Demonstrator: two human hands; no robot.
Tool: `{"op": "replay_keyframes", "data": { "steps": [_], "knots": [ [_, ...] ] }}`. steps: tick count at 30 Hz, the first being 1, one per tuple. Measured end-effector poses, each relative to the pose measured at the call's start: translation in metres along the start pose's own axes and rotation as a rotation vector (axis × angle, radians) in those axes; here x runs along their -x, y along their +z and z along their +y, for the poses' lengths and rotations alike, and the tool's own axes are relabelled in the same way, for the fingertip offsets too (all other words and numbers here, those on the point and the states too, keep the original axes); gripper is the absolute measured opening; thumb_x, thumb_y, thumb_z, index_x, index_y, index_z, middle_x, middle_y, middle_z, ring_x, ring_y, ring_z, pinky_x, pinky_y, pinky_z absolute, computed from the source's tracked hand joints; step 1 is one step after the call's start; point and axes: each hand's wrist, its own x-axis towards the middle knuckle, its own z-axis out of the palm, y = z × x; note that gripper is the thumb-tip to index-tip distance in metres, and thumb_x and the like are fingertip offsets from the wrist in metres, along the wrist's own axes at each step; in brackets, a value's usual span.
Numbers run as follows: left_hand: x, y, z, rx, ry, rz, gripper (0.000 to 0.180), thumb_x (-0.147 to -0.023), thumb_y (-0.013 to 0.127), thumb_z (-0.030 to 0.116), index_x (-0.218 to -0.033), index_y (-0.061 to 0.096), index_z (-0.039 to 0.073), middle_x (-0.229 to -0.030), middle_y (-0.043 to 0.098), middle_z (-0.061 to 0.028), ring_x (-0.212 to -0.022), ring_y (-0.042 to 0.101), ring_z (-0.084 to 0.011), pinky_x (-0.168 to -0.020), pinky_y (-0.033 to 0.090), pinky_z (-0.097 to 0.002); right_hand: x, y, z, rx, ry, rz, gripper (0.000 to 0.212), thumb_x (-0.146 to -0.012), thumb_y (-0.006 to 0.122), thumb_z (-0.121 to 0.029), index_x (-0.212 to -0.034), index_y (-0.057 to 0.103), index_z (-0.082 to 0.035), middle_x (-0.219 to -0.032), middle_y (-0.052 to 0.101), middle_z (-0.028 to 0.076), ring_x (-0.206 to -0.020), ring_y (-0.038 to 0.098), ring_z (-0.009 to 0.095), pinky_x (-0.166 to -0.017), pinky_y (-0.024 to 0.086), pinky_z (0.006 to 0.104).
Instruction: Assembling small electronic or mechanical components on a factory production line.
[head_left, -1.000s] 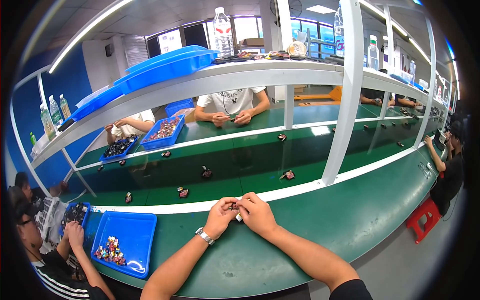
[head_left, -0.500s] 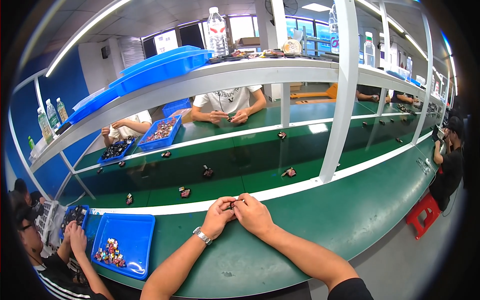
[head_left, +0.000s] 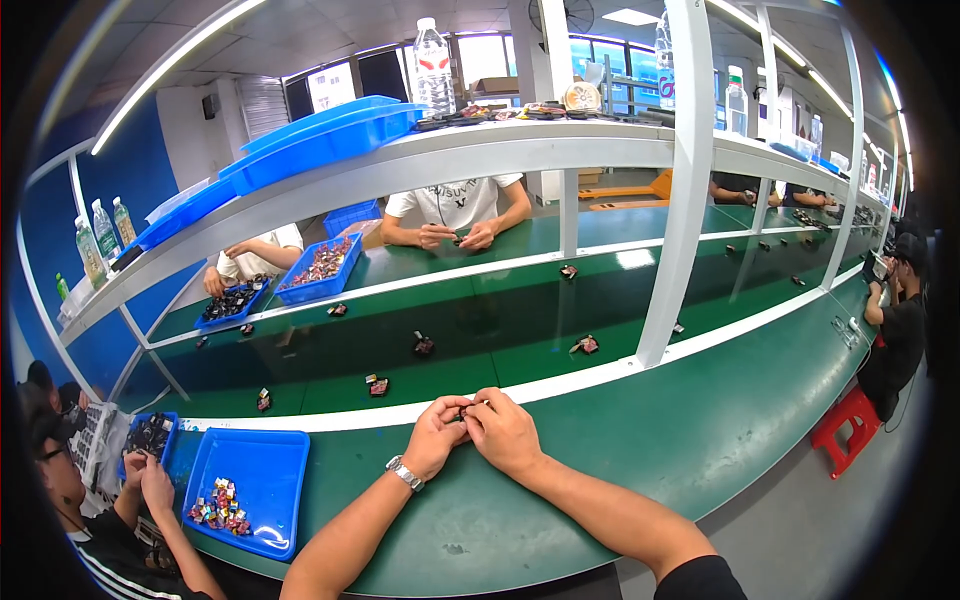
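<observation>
Over the near edge of the white rail, both my hands meet and pinch a small dark part [head_left: 464, 411], mostly hidden by the fingers. My left hand [head_left: 432, 440], with a metal-banded watch [head_left: 405, 473] on its wrist, is closed on the part's left side. Closed on it from the other side is my right hand [head_left: 505, 432]. A blue tray [head_left: 265, 500] lies to the left of my left forearm, with a heap of small red, yellow and white parts [head_left: 221, 508] in its lower left.
Beyond the rail [head_left: 560, 382], a dark green belt [head_left: 490, 340] carries several scattered small parts [head_left: 377, 385]. A white post [head_left: 678, 220] rises ahead to the right, holding a shelf [head_left: 600, 150]. Co-workers sit opposite and at left, with a blue tray of black parts [head_left: 150, 435].
Parts on the belt have shifted slightly right. A co-worker across at left has lowered a hand into a tray of black parts. My hands stay nearly in place, fingers slightly shifted.
</observation>
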Motion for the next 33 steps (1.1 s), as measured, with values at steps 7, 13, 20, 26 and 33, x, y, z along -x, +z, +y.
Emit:
{"op": "replay_keyframes", "data": {
  "steps": [7,13,20,26,33],
  "knots": [
    [-0.002,-0.003,0.0,0.097,-0.013,0.077,0.017,-0.095,0.055,0.003,-0.112,0.053,0.003,-0.106,0.064,-0.0061,-0.096,0.064,-0.0133,-0.081,0.056,-0.0287,0.0,-0.003,-0.008,-0.099,0.137,-0.073,0.011,-0.077,0.072,-0.005,-0.087,0.066,-0.003,-0.104,0.057,0.009,-0.075,0.065,0.021,-0.066,0.054,0.0347],
    [-0.003,-0.006,-0.002,0.005,0.04,0.188,0.013,-0.094,0.06,0.006,-0.106,0.056,0.004,-0.099,0.067,-0.0053,-0.088,0.065,-0.0116,-0.069,0.055,-0.0246,-0.002,-0.003,-0.007,-0.261,0.169,-0.164,0.024,-0.079,0.066,-0.003,-0.102,0.062,-0.001,-0.107,0.058,0.012,-0.083,0.065,0.026,-0.072,0.055,0.0358],
    [-0.005,-0.005,-0.002,-0.001,0.051,0.197,0.012,-0.093,0.06,0.003,-0.104,0.056,0.004,-0.097,0.067,-0.0055,-0.087,0.066,-0.0117,-0.066,0.054,-0.0233,-0.002,-0.001,0.0,-0.378,0.296,-0.157,0.031,-0.081,0.064,-0.002,-0.111,0.058,-0.001,-0.102,0.061,0.013,-0.08,0.066,0.025,-0.071,0.054,0.0347],
    [-0.002,-0.005,0.0,-0.139,0.034,0.175,0.016,-0.093,0.059,0.002,-0.108,0.054,0.003,-0.101,0.067,-0.0069,-0.09,0.066,-0.0132,-0.071,0.056,-0.0244,-0.004,0.001,0.001,-0.41,0.363,-0.172,0.024,-0.083,0.064,0.0,-0.106,0.061,-0.001,-0.099,0.063,0.013,-0.077,0.067,0.024,-0.069,0.055,0.0327],
    [-0.01,-0.01,-0.004,-0.308,0.279,0.324,0.019,-0.093,0.055,0.005,-0.111,0.057,0.001,-0.106,0.068,-0.0099,-0.093,0.068,-0.0158,-0.077,0.055,-0.0282,-0.028,0.015,0.091,-0.286,0.561,0.018,0.016,-0.08,0.066,-0.001,-0.096,0.067,0.001,-0.094,0.066,0.016,-0.077,0.069,0.025,-0.068,0.056,0.0334]
  ]
}}
